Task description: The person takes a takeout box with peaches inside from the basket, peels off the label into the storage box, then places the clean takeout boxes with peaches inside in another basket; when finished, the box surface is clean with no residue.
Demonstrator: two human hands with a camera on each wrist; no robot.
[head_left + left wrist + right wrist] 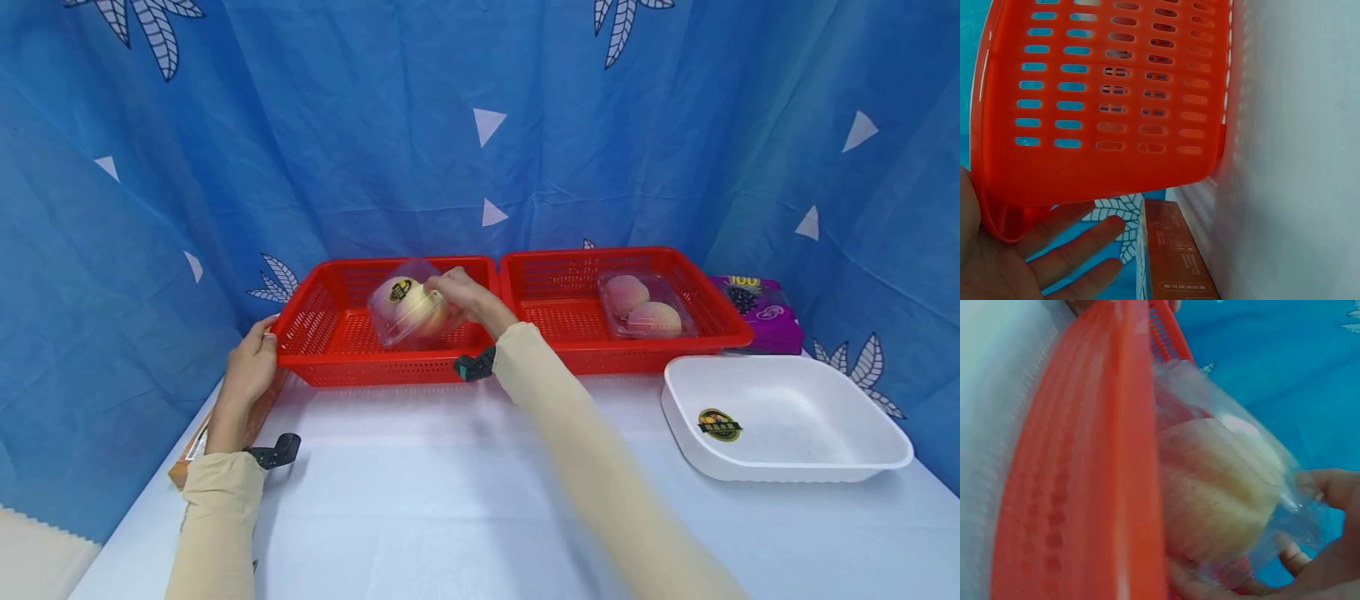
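Observation:
At the left red plastic basket point(390, 369), my left hand point(251, 371) holds the rim's corner, thumb on one side and fingers on the other. Three fingers stretch below the rim in the left wrist view. My right hand point(467, 298) grips the edge of a clear plastic pack of peaches point(408, 307) over this basket. The pack is tilted and bears a black and gold label. In the right wrist view a pale peach point(1216, 487) shows through the plastic; the basket's rim covers part of the pack.
A right red basket point(622, 344) adjoins the left one and contains another clear pack of peaches point(652, 320). Farther right are a purple packet point(772, 321) and a white tray point(795, 468) with a label. An orange-brown box point(1175, 250) lies beneath my left hand.

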